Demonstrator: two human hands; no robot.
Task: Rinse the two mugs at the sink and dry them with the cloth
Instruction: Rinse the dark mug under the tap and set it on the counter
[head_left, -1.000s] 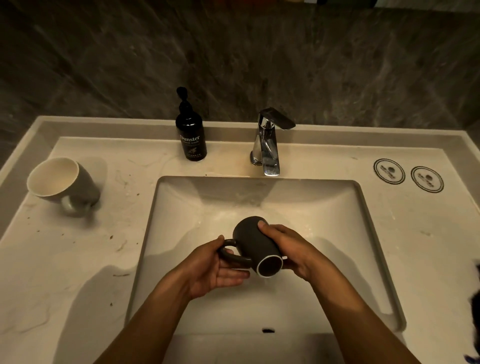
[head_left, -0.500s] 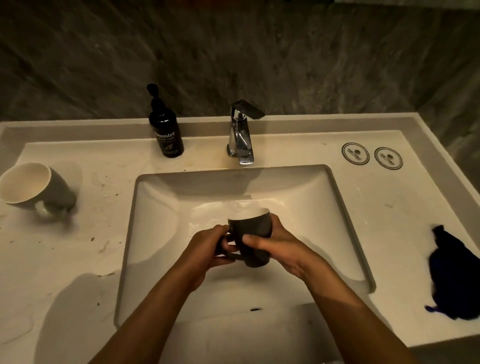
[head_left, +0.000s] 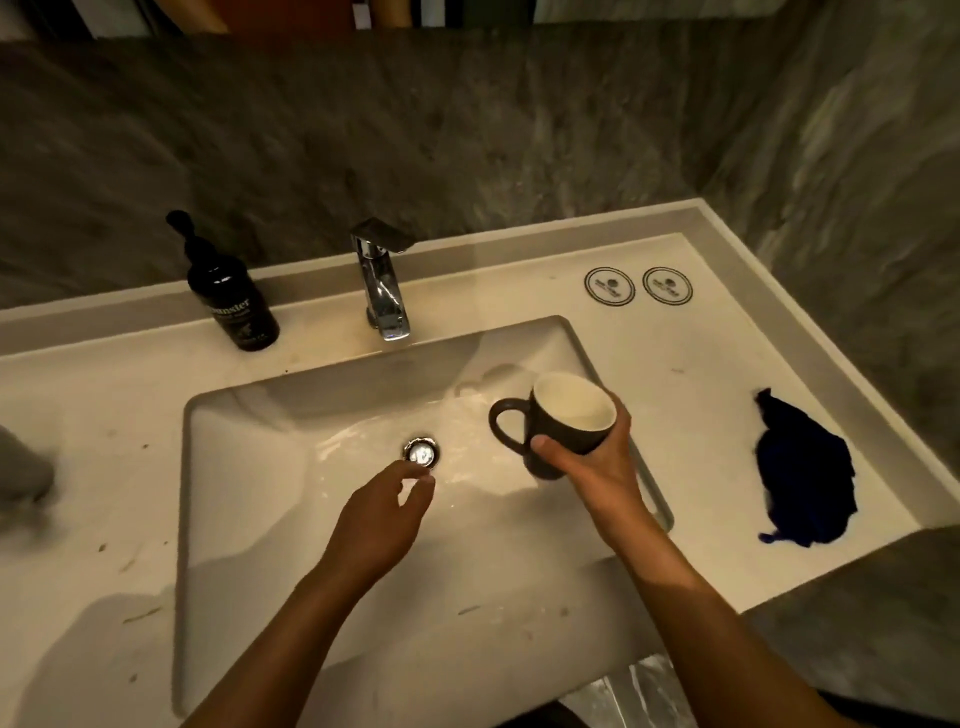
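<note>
My right hand (head_left: 597, 462) grips a dark mug (head_left: 558, 423) with a white inside. The mug is upright over the right side of the sink basin (head_left: 249, 467), its handle pointing left. My left hand (head_left: 387, 519) hovers empty over the basin just below the drain (head_left: 422, 453), fingers loosely curled and apart. The second mug (head_left: 21, 467) shows only as a blurred grey shape at the left edge of the counter. A dark blue cloth (head_left: 802, 475) lies crumpled on the counter to the right of the basin.
A chrome tap (head_left: 382, 283) stands behind the basin with a black soap pump bottle (head_left: 231, 296) to its left. Two round coasters (head_left: 638, 286) lie at the back right of the counter. A stone wall rises behind and to the right.
My left hand has let go of the mug's handle and dropped toward the drain. My right hand has carried the mug, now upright, to the right. The view has swung right.
</note>
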